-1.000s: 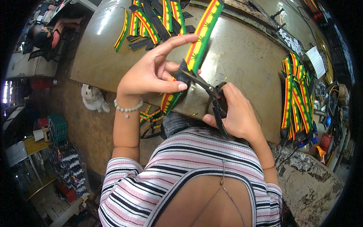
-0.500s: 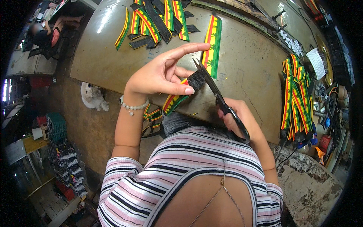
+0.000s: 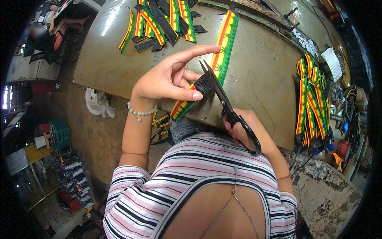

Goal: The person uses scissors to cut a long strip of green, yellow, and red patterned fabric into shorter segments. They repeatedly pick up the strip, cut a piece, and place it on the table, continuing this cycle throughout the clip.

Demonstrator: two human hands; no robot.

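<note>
Cataloguing the head view from my remote seat, I enter the following.

Item one: a short, flat strap of coarse black webbing with a red, yellow and green face [image 3: 181, 108]. Location: in the left hand [image 3: 161, 83], above the near edge of the smooth brown table [image 3: 260, 67]. Fingers: thumb and bent fingers pinching it, index finger extended. Handling, by my judgement: light, bendable, grippy rather than slippery, hardly fragile, though a cut end may fray. Hold: flat across both faces, back from the black end, clear of the blades.

Item two: scissors with dark metal blades and black looped handles [image 3: 225, 102]. Location: in the right hand [image 3: 247, 122], fingers curled around the handles; how far through the loops, I cannot tell. Tips slightly parted, beside the black end. Judged rigid and heavier than the strap; take by the handles only.

Item three: a longer striped, leaf-printed strip [image 3: 225, 46], beyond the blades on the table. The index fingertip overlaps its edge; contact, I cannot tell. Judged light and pliable; lift by one long edge.

Item four: a loose heap of similar strips [image 3: 154, 28], far left.
</note>
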